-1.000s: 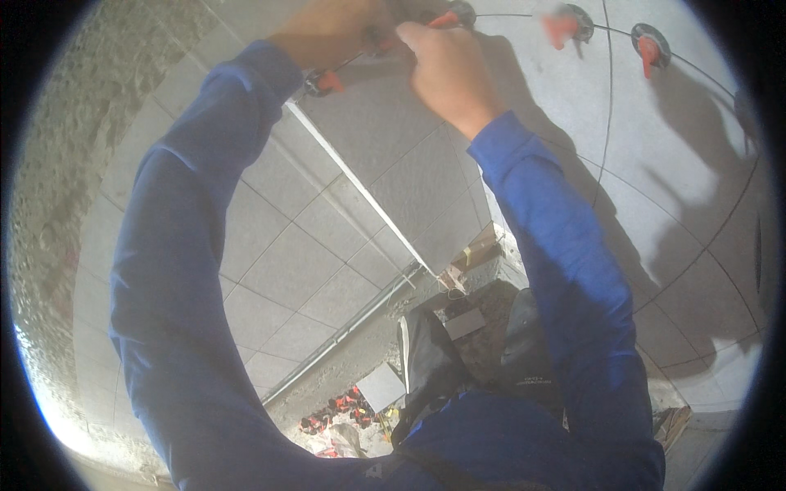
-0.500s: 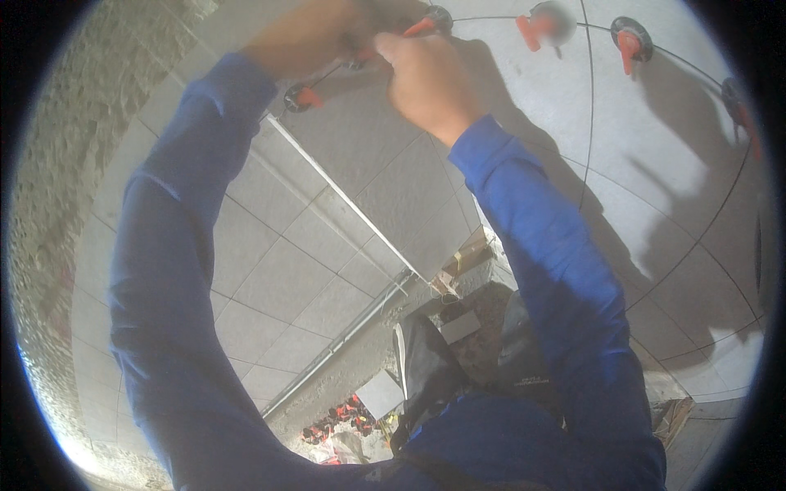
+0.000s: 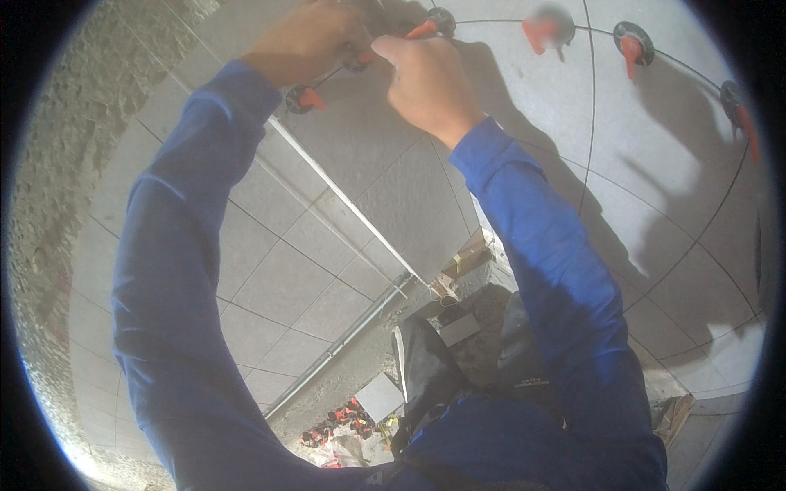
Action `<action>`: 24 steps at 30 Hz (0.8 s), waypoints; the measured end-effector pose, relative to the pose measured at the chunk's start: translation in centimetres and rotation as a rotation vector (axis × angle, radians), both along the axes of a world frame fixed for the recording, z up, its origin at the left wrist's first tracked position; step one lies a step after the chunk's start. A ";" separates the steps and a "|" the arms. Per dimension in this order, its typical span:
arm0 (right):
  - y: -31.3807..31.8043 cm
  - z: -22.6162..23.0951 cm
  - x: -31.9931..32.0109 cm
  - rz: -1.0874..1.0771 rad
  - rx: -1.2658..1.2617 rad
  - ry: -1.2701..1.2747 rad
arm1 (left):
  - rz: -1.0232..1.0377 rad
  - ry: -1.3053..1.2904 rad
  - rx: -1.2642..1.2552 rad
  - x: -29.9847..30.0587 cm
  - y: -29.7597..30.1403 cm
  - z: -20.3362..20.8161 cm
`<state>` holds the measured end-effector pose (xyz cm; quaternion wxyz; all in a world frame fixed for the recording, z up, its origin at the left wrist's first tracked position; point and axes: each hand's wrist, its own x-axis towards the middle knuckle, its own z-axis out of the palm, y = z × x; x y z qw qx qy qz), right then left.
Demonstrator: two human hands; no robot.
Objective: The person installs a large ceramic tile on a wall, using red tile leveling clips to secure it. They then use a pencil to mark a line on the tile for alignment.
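Observation:
At the top of the head view both my hands work close together against a grey tiled wall (image 3: 327, 254). My left hand (image 3: 311, 37) has its fingers curled; what they hold is hidden. Just right of it my right hand (image 3: 432, 80) is closed, its thumb pointing left and its fingers folded out of sight. Between and below the hands a tile leveler (image 3: 358, 60), black disc and red handle, shows in part. Another tile leveler (image 3: 304, 99) sits under my left wrist. A third leveler (image 3: 434, 23) is stuck above my right hand, on the same joint.
More red-handled levelers (image 3: 632, 45) follow the curved joint to the right. A thin white strip (image 3: 344, 196) runs diagonally down the tiles. Below, by my legs, lie a heap of loose red and black levelers (image 3: 340, 421), a square grey tile piece (image 3: 380, 397) and a plastic bag (image 3: 344, 450).
My left hand, blurred before, is sharper now and has shifted slightly; its forearm has moved a little right. My right hand stays almost in the same place.

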<state>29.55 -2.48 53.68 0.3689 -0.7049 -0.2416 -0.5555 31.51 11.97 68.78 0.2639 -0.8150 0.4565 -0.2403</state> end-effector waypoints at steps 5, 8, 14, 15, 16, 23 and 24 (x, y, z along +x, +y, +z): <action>0.0 -0.2 0.2 0.016 0.006 -0.012 | -0.003 -0.055 0.056 0.1 -0.2 -0.2; 0.0 -0.2 0.4 0.015 -0.007 -0.035 | 0.039 -0.010 -0.043 -0.3 -0.4 -0.4; 0.0 0.0 0.5 0.015 -0.013 -0.010 | 0.123 0.054 -0.107 -0.6 -0.9 -0.4; 0.0 0.0 0.4 0.021 -0.008 -0.013 | 0.096 0.049 -0.105 -0.5 -0.8 -0.3; 0.1 0.0 0.4 0.023 -0.003 -0.014 | 0.106 0.061 -0.067 -0.2 -0.8 -0.1; -0.2 -0.2 -0.6 -0.003 -0.016 0.108 | 0.055 -0.123 -0.075 0.2 0.6 -0.9; -0.2 -0.4 -0.9 0.009 0.049 0.021 | 0.049 -0.085 -0.070 -0.3 0.8 -0.6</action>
